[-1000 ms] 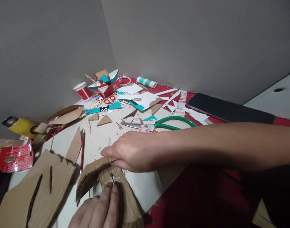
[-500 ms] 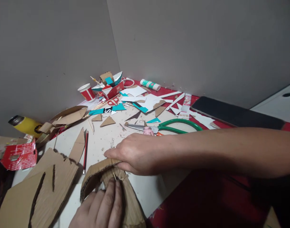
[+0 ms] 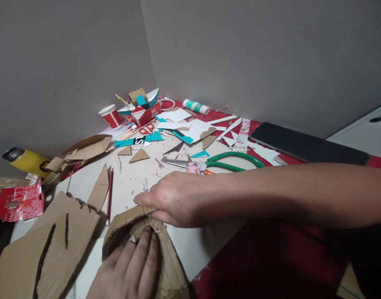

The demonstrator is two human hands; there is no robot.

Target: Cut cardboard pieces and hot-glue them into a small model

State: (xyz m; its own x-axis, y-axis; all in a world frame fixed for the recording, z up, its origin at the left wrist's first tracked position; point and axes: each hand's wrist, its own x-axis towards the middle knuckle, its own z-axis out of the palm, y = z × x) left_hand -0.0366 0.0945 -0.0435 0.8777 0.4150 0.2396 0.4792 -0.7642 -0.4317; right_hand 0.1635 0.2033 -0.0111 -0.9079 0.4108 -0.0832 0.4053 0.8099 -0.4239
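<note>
- At the near edge, the left hand lies flat on a bent cardboard piece, its fingers stretched out and pressed close together against the cardboard, closed on nothing.
- The cardboard piece stands on the desk at its near edge, arched over like a small roof.
- Just beyond, the right hand comes in from the right and pinches the upper edge of the cardboard piece between thumb and fingers.
- To the left lies a large cardboard sheet with dark slits cut in it, and beside it a red pencil.
- Behind the right hand lie green-handled scissors, near scattered cardboard triangles.
- Farther right, a dark phone lies flat by the wall.
- Far left, a yellow bottle lies on its side.
- At the far corner stand a red paper cup and a glue stick, among paper scraps in white and teal.
</note>
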